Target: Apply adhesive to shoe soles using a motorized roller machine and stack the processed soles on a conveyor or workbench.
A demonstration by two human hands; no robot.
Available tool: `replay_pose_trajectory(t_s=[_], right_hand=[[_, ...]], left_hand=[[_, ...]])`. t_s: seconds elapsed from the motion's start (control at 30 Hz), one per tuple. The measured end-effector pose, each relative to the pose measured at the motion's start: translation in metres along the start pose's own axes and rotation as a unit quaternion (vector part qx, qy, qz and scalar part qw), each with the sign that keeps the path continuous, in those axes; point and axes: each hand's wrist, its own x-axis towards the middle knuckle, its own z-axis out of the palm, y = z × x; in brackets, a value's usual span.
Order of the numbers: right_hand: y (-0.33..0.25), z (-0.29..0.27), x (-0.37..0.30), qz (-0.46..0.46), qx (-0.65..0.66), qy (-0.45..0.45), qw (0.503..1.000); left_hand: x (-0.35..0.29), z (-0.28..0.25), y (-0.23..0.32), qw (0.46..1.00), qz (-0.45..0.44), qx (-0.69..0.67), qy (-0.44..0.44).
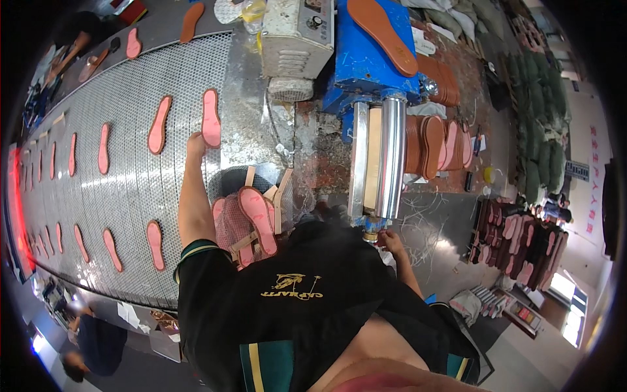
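My left hand (196, 143) is stretched out over the perforated metal conveyor (130, 189), closed at the heel end of a pink shoe insole (210, 116) with a brown edge. Just left of it lies another pink insole (159, 124). My right hand (392, 242) is low beside the near end of a machine's shiny steel roller (392, 157); its fingers are too small and partly hidden to read. Near my left arm, several pink insoles (258, 219) sit in a mesh basket with pale straps (282, 196).
A blue machine body (366, 72) carries a brown insole (385, 36); a grey control box (297, 36) stands beside it. Brown insoles (429, 147) are stacked right of the rollers. More insoles lie along the conveyor. A rack of insoles (519, 242) stands right; a person (98, 343) is at lower left.
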Motion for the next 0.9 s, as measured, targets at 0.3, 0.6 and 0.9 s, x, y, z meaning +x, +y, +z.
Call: replay_pose_trajectory(t_s=[0.3,0.6,0.9], right_hand=[[0.02,0.009,-0.032,0.106,0.071,0.011,0.992],[0.041,0.012,-0.032,0.038,0.053,0.034,0.997],[0.021,0.022,-0.048,0.046,0.119,0.025,0.992]], left_hand=[[0.046,0.041,0.003,0.989,0.081,0.119,0.034],[0.053,0.048,0.029,0.942,0.113,0.309,0.063],[0.065,0.04,0.034,0.886,0.256,0.385,0.045]])
